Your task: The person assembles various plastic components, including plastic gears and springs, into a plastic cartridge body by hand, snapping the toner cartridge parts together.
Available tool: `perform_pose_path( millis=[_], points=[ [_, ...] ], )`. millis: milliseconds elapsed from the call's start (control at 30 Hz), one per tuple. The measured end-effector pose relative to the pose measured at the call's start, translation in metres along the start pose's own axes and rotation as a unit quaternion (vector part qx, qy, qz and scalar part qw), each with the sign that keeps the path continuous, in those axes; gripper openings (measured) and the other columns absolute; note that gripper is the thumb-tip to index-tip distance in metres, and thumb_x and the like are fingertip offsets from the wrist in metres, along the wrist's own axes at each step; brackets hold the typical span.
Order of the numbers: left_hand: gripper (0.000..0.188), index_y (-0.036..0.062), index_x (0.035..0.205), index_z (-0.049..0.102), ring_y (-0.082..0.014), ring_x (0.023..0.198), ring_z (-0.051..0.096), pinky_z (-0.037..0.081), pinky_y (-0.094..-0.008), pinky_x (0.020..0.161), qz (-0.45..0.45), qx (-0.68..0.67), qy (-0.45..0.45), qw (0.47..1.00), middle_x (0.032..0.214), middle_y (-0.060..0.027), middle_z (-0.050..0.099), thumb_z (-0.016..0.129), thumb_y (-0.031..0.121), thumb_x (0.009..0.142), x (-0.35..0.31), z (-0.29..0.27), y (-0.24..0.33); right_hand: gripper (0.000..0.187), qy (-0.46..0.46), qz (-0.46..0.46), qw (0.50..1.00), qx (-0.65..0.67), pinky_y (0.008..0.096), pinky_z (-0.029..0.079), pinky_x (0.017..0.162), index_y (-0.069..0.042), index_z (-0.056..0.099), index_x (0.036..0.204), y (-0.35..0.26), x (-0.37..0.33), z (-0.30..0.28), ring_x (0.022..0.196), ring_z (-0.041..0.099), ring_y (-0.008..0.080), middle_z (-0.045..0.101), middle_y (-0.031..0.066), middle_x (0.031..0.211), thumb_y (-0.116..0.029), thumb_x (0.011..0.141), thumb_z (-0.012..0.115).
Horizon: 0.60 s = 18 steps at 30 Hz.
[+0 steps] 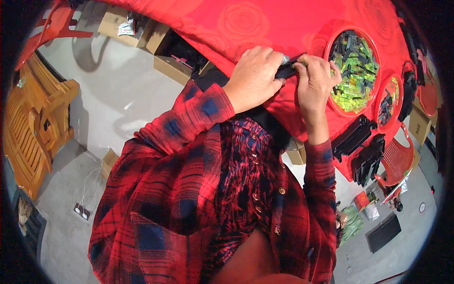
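Note:
Over the edge of the red cloth, my left hand [257, 75] closes its fingers around a dark, narrow black part [285, 72]. My right hand [314, 78] pinches the other end of the same part between thumb and fingers. Most of the part is hidden by my fingers, so its exact kind does not show. Just right of my right hand lies a round red-rimmed tray [329, 97], heaped with yellow-green clear pieces [354, 90] and small black pieces [350, 42].
A smaller red tray [401, 92] with similar pieces sits farther right. Stacked black parts [352, 135] lie along the cloth's near right edge. Open cardboard boxes [172, 68] stand on the floor at left, beyond a wooden chair [33, 123]. A red plastic chair [397, 161] is at right.

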<state>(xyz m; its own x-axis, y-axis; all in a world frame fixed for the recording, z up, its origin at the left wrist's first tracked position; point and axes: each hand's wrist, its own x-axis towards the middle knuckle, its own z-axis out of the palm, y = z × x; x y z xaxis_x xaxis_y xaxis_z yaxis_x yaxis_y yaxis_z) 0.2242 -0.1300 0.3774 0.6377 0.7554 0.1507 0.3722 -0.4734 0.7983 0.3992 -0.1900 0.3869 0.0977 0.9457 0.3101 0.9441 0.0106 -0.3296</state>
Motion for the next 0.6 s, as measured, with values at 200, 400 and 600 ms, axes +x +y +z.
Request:
perform_pose_path(
  millis=[200, 400, 600],
  points=[
    [0.042, 0.0021, 0.107, 0.059, -0.0389, 0.096, 0.056, 0.046, -0.0476, 0.085, -0.012, 0.036, -0.021, 0.999, 0.095, -0.0174, 0.057, 0.077, 0.021, 0.075, -0.001, 0.001, 0.000, 0.010, 0.034, 0.054, 0.997, 0.050, 0.0412, 0.031, 0.102, -0.013, 0.069, 0.098, 0.003, -0.002, -0.015, 0.098, 0.063, 0.0185, 0.070, -0.0002, 0.092, -0.016, 0.089, 0.070],
    [0.036, 0.0014, 0.114, 0.061, -0.0391, 0.100, 0.057, 0.046, -0.0463, 0.087, -0.013, 0.002, -0.038, 0.999, 0.100, -0.0181, 0.060, 0.069, 0.025, 0.088, 0.005, -0.002, 0.007, 0.016, 0.138, 0.165, 0.977, 0.013, 0.0421, 0.043, 0.084, -0.012, 0.070, 0.105, 0.074, -0.010, -0.048, 0.088, 0.065, 0.0219, 0.072, 0.0035, 0.090, -0.019, 0.091, 0.067],
    [0.024, 0.0026, 0.112, 0.061, -0.0395, 0.097, 0.060, 0.048, -0.0470, 0.084, 0.001, 0.018, -0.100, 0.995, 0.101, -0.0185, 0.062, 0.063, 0.017, 0.093, 0.024, -0.001, 0.006, 0.020, 0.033, 0.214, 0.931, -0.294, 0.0493, 0.048, 0.065, -0.018, 0.074, 0.101, 0.087, -0.017, -0.048, 0.072, 0.066, 0.0317, 0.068, 0.0116, 0.076, -0.026, 0.084, 0.068]
  ],
)
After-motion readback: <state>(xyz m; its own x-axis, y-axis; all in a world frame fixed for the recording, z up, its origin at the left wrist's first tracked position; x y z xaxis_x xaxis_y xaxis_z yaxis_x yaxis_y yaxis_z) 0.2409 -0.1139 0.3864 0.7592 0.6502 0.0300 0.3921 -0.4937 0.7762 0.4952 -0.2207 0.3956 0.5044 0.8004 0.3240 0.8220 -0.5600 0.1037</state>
